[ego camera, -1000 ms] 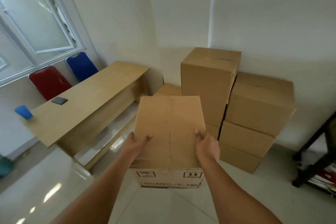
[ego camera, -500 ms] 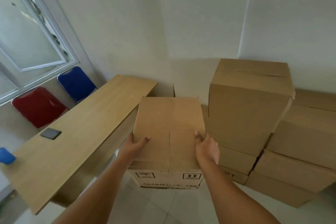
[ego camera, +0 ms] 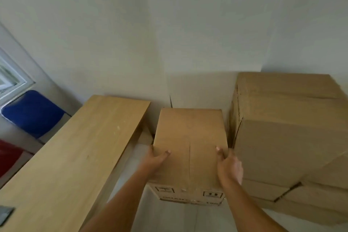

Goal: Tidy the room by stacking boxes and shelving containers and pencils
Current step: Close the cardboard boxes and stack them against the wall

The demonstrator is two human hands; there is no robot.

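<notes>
Hands clamp the carried box (ego camera: 190,149) by its sides, left hand (ego camera: 156,160) and right hand (ego camera: 230,165) equally near, holding it lengthwise toward the wall, just left of the box stack (ego camera: 286,137), right of the desk (ego camera: 75,156).

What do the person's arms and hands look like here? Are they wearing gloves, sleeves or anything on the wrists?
Both forearms are bare as far as the picture shows: no sleeves come into view. The left hand and right hand wear no gloves, and no watch, bracelet or ring can be seen on the visible parts. The fingers have short, pale nails. Nothing else is worn or marked on them.
</notes>
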